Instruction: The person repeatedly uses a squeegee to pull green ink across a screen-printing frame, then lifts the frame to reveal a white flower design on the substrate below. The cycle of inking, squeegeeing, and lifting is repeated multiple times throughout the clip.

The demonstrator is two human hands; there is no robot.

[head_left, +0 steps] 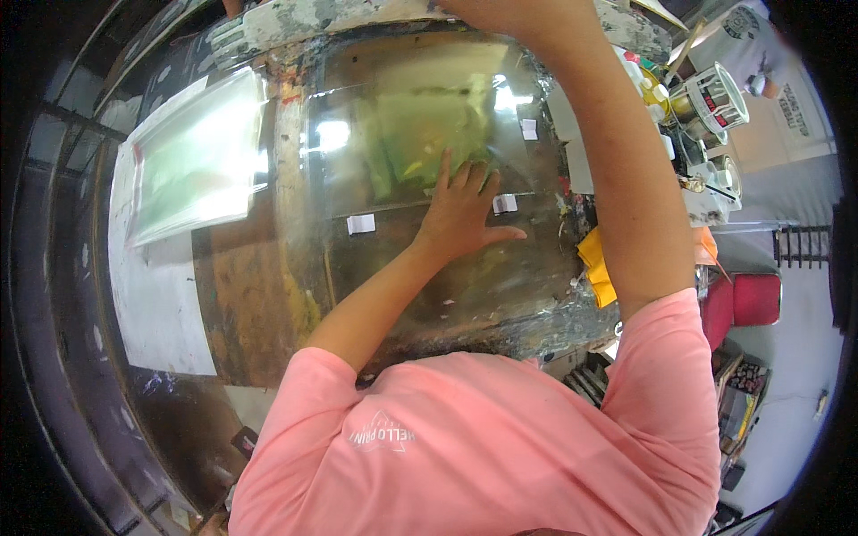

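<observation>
My left hand (462, 210) lies flat with its fingers spread on a clear plastic sheet (393, 165) that covers the middle of a dark, paint-stained work board (429, 304). Small white folded tabs sit along the sheet: one tab (361, 223) left of the hand, another tab (505, 204) close by the thumb, and a third tab (529, 129) farther up on the right. My right arm stretches to the far side, where my right hand (505, 12) is beside a paint-smeared frame bar (313, 20). Its fingers are mostly cut off by the picture's upper edge.
A pile of glossy clear sheets (197, 161) rests at left on a white panel (165, 308). Cans (710, 100) and bottles crowd the right edge. A yellow cloth (596, 266) hangs near my right arm; a red chair (756, 298) stands beyond.
</observation>
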